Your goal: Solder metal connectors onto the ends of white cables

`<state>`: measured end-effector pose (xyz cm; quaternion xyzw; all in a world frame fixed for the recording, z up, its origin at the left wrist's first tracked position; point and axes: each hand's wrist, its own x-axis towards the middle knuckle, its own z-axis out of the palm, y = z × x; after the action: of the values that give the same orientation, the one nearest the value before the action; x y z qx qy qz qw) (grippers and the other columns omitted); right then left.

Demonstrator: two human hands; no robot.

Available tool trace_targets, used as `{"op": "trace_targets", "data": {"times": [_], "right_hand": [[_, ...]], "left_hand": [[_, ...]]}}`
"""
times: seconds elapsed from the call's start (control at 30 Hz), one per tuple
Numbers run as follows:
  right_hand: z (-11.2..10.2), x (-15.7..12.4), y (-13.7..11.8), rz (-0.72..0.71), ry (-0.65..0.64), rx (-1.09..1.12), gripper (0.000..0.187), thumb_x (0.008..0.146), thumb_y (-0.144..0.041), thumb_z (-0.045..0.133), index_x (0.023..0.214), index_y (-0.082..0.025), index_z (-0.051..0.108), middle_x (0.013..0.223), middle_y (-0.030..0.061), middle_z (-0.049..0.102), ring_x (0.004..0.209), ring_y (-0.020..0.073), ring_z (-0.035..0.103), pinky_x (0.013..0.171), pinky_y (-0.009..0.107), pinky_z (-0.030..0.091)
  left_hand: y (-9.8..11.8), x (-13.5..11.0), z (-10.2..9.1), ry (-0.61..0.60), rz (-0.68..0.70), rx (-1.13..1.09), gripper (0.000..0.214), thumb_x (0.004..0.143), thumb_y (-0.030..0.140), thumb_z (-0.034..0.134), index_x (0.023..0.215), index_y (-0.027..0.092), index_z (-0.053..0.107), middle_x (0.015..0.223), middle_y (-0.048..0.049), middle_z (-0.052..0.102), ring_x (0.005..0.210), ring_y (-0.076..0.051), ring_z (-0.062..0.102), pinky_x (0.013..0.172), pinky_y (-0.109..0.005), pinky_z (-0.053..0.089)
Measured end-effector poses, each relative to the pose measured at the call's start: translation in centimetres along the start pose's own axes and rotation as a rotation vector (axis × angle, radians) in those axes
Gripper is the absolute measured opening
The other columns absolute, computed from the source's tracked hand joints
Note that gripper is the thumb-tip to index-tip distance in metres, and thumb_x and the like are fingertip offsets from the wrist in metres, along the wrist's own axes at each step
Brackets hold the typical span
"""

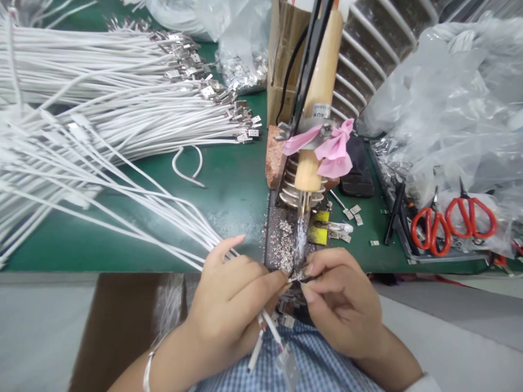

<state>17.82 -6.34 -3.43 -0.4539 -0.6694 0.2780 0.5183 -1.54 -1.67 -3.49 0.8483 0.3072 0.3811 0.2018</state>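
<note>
My left hand (241, 305) is closed around several white cables (192, 226), which run in from the left table. Below its palm hang loose cable ends, one with a metal USB plug (288, 366). The fingertips of my right hand (343, 307) pinch something small and thin with a dark part; its kind is hidden by the fingers. Both hands' fingertips meet right under the tip of a soldering iron (301, 234), beside a thin wire end. The iron has a wooden handle and points down, clamped with a pink ribbon tied on.
Bundled cables with USB plugs (208, 90) lie at the left. Solder crumbs (284, 239) cover a dark tray under the iron. At the right are two red-handled scissors (431, 228), loose metal plugs (355, 212) and plastic bags (449, 109). A brick (274, 158) stands behind.
</note>
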Motion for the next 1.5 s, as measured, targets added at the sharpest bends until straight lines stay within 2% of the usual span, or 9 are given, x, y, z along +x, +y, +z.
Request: {"op": "trace_targets", "data": {"times": [0.27,0.77,1.07,1.17,1.27,1.33,1.4,1.43,1.5], "right_hand": [[-0.2,0.1,-0.1,-0.005,-0.047,-0.010,0.027,0.077,0.003,0.056,0.090,-0.020,0.055,0.097,0.0009,0.057,0.090,0.0130,0.060,0.081,0.026,0.053],[0.1,-0.3,0.1,0.012,-0.004,-0.004,0.029,0.076,0.005,0.056,0.091,-0.020,0.056,0.098,0.0010,0.057,0.089,0.0128,0.060,0.081,0.027,0.053],[-1.4,-0.8,0.2,0.066,-0.075,0.034,0.022,0.080,-0.003,0.058,0.091,-0.022,0.057,0.093,0.0032,0.063,0.080,0.0169,0.065,0.068,0.032,0.056],[-2.7,-1.2,0.6,0.135,0.083,0.010,0.018,0.085,-0.006,0.058,0.090,-0.023,0.060,0.089,0.0038,0.066,0.075,0.0177,0.067,0.061,0.031,0.055],[-5.2,-1.2,1.6,0.158,0.388,-0.077,0.011,0.089,-0.012,0.061,0.087,-0.023,0.059,0.078,0.0017,0.066,0.067,0.0166,0.066,0.054,0.027,0.051],[-7.5,-1.0,2.7,0.175,0.587,-0.187,0.009,0.090,-0.020,0.063,0.087,-0.022,0.056,0.072,0.0003,0.065,0.062,0.0158,0.064,0.052,0.026,0.049],[-10.2,-0.7,3.8,0.244,0.750,-0.422,0.013,0.091,-0.030,0.061,0.086,-0.022,0.053,0.070,0.0008,0.064,0.058,0.0156,0.063,0.051,0.026,0.048],[-11.6,-0.6,4.3,0.292,0.795,-0.579,0.016,0.091,-0.036,0.058,0.087,-0.021,0.053,0.071,0.0019,0.064,0.058,0.0158,0.062,0.053,0.028,0.048],[-13.9,-0.3,5.1,0.372,0.801,-0.812,0.022,0.088,-0.042,0.054,0.091,-0.020,0.055,0.071,0.0023,0.061,0.058,0.0171,0.059,0.057,0.032,0.050]], "left_hand": [[-0.1,0.0,0.0,-0.034,0.006,-0.014,0.016,0.089,0.007,0.059,0.099,0.016,0.068,0.070,0.0031,0.063,0.061,-0.011,0.057,0.108,-0.045,0.034],[0.2,0.0,0.4,0.008,-0.006,0.028,0.015,0.092,0.009,0.056,0.097,0.018,0.066,0.065,0.0057,0.059,0.056,-0.010,0.055,0.107,-0.042,0.036],[-0.3,-0.5,0.2,-0.096,-0.016,-0.041,0.020,0.089,0.006,0.058,0.102,0.018,0.066,0.068,0.0033,0.062,0.058,-0.012,0.058,0.108,-0.047,0.036],[-0.6,-0.5,0.1,-0.129,0.000,-0.053,0.020,0.089,0.007,0.058,0.103,0.019,0.066,0.069,0.0030,0.063,0.059,-0.013,0.059,0.109,-0.048,0.034],[-1.3,-0.6,0.0,-0.136,0.028,-0.071,0.019,0.091,0.009,0.056,0.102,0.019,0.067,0.069,0.0025,0.064,0.058,-0.013,0.060,0.110,-0.047,0.033],[-1.9,-0.8,-0.1,-0.184,0.088,-0.080,0.021,0.090,0.008,0.057,0.105,0.018,0.067,0.072,0.0019,0.066,0.060,-0.013,0.062,0.108,-0.042,0.036],[-2.6,-1.1,-0.1,-0.254,0.179,-0.093,0.024,0.089,0.009,0.060,0.110,0.019,0.067,0.076,0.0020,0.069,0.062,-0.012,0.064,0.103,-0.038,0.039],[-2.9,-1.3,-0.1,-0.237,0.135,-0.098,0.023,0.091,0.008,0.058,0.109,0.019,0.067,0.076,0.0016,0.070,0.062,-0.013,0.064,0.103,-0.039,0.040],[-3.4,-1.8,0.1,-0.216,0.106,-0.109,0.023,0.092,0.010,0.056,0.109,0.021,0.068,0.076,0.0020,0.070,0.063,-0.013,0.065,0.102,-0.040,0.041]]}}
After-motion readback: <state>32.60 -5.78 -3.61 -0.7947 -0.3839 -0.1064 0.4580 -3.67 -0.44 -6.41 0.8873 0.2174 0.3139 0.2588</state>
